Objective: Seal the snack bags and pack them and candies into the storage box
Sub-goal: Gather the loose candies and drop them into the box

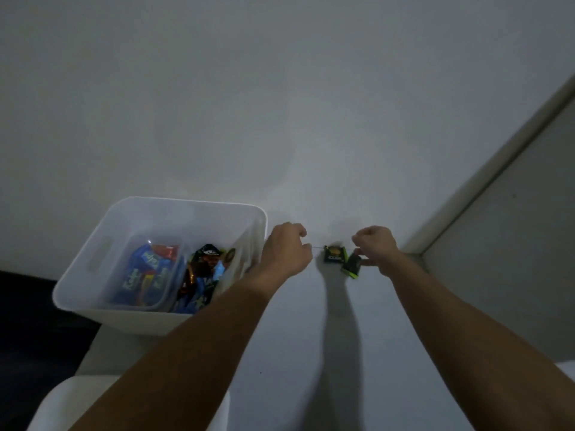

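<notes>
A white storage box (93, 259) stands at the left and holds blue snack bags (146, 275) and dark snack bags (202, 269). To its right, both my arms reach forward over the white surface. My left hand (287, 250) is closed, pinching a thin strip that runs right to two small candy packets. One packet (334, 254) is dark with yellow print. The other (351, 266) is green and black and hangs tilted under my right hand (376, 247), whose fingers are closed on the strip's other end.
A plain white wall (280, 104) rises right behind the hands. A door frame (497, 169) slants down at the right. A white rounded object (62, 399) sits at the bottom left, beside a dark area (25, 321).
</notes>
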Demonstrator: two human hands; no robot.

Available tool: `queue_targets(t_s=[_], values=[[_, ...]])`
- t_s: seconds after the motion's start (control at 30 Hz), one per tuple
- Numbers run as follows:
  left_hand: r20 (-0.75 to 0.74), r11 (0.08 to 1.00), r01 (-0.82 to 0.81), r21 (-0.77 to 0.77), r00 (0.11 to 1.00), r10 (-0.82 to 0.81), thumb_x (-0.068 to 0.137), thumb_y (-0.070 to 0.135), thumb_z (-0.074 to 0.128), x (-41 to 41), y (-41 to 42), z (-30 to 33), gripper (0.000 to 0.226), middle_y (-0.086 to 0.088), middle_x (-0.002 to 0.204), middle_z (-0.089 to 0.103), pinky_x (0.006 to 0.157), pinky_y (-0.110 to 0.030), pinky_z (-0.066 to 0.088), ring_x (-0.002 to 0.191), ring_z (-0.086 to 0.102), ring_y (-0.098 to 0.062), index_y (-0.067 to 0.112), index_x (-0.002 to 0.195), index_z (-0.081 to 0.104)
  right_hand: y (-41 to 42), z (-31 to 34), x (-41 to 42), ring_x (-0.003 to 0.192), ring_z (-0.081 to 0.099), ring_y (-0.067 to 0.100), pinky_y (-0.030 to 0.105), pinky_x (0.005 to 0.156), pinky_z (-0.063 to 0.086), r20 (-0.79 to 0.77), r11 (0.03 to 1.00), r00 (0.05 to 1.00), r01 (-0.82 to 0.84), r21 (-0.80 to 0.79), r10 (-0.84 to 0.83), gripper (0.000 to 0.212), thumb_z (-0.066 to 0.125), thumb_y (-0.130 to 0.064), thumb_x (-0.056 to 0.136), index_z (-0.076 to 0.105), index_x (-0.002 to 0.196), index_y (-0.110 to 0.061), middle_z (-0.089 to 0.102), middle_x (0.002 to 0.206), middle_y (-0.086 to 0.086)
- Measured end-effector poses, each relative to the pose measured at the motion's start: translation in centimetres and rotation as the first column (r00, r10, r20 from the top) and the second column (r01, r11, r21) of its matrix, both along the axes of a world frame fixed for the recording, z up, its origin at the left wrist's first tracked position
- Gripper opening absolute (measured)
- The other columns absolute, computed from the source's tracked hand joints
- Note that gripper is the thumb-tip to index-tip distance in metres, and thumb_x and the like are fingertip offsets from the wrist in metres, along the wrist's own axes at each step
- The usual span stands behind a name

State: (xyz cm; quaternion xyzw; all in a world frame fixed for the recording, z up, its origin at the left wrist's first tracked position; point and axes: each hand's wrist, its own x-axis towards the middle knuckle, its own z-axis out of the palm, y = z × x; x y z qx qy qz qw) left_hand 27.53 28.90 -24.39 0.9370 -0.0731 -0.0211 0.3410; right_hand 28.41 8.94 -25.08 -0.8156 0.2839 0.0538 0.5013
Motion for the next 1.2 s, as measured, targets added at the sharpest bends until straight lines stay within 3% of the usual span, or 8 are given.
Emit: queue_targets(t_s=[0.1,0.23,0.4,0.57,0.67,0.8,1.03,1.2], values=[[0.123,0.938,0.012,0.346,0.991,-0.058,0.084,0.025,0.058,-0.1,-1.2,-2.1,0.037,-0.008,0.127,0.057,0.106,-0.040,0.034,0.123,0.044,-0.026,0.013,0.119,0.062,-1.9,-2.9,-0.2,0.096,0.066,0.033,0.043,0.078,0.059,-0.059,0.981,0.995,-0.095,-0.167,0.086,0.017,0.063,-0.016,0.084,0.066,0.100,-0.012,0.067,0.105,0.015],[-0.001,0.830,0.125,0.543,0.989,-0.148,0.088,0.028,0.052,0.3,-3.2,-4.6,0.041,-0.008,0.136,0.048,0.113,-0.048,0.022,0.134,0.033,-0.026,0.014,0.127,0.053,-3.0,-6.2,0.2,0.112,0.058,0.035,0.034,0.090,0.047,-0.158,0.882,0.944,-0.327,-0.339,0.289,0.036,0.063,-0.016,0.083,0.061,0.119,-0.010,0.064,0.121,0.018],[-0.070,0.835,0.275,0.477,0.959,-0.276,0.090,0.020,0.051,1.7,-6.6,-9.1,0.048,-0.008,0.142,0.044,0.109,-0.042,0.030,0.134,0.036,-0.026,0.013,0.137,0.043,-4.1,-10.5,0.8,0.129,0.041,0.038,0.045,0.104,0.041,-0.281,0.676,0.825,-0.564,-0.473,0.491,0.052,0.056,-0.018,0.090,0.043,0.140,-0.016,0.032,0.150,0.013],[0.000,0.812,0.358,0.460,0.915,-0.403,0.061,0.007,0.068,3.6,-9.2,-13.2,0.070,-0.015,0.137,0.054,0.090,-0.043,0.050,0.123,0.054,-0.032,0.007,0.130,0.054,-5.4,-13.0,-0.4,0.119,0.047,0.030,0.040,0.089,0.045,-0.221,0.584,0.840,-0.511,-0.631,0.496,0.050,0.057,-0.034,0.083,0.050,0.131,-0.025,0.046,0.138,0.002],[0.009,0.783,0.375,0.497,0.899,-0.437,0.047,0.008,0.070,4.8,-10.2,-15.0,0.072,-0.014,0.128,0.061,0.079,-0.042,0.054,0.115,0.061,-0.030,0.009,0.119,0.063,-6.6,-13.8,-1.0,0.116,0.049,0.030,0.037,0.086,0.045,-0.169,0.601,0.846,-0.486,-0.635,0.505,0.049,0.060,-0.032,0.078,0.057,0.126,-0.026,0.053,0.135,0.002],[0.083,0.821,0.344,0.456,0.902,-0.424,0.062,0.013,0.063,5.0,-10.9,-16.4,0.055,-0.012,0.106,0.063,0.070,-0.035,0.050,0.093,0.060,-0.035,0.009,0.116,0.059,-7.7,-14.1,-1.7,0.114,0.047,0.028,0.036,0.090,0.047,-0.127,0.646,0.851,-0.476,-0.597,0.509,0.047,0.063,-0.028,0.079,0.059,0.125,-0.021,0.053,0.131,0.006],[0.062,0.880,0.368,0.302,0.913,-0.403,0.049,0.004,0.057,2.3,-9.2,-15.4,0.011,-0.014,0.066,0.053,0.054,-0.031,0.045,0.062,0.054,-0.034,0.005,0.059,0.060,-7.4,-11.8,-3.7,0.094,0.059,0.031,0.025,0.069,0.036,-0.170,0.670,0.855,-0.494,-0.554,0.490,0.031,0.069,-0.027,0.075,0.061,0.104,-0.018,0.052,0.107,0.006],[0.033,0.928,0.310,0.207,0.946,-0.323,0.065,0.014,0.049,0.7,-6.9,-10.5,0.031,-0.015,0.083,0.057,0.075,-0.042,0.049,0.087,0.054,-0.035,0.004,0.081,0.073,-5.4,-8.8,-4.7,0.093,0.059,0.034,0.035,0.076,0.049,-0.133,0.699,0.865,-0.474,-0.535,0.484,0.020,0.068,-0.023,0.080,0.062,0.098,-0.019,0.053,0.103,0.008]])
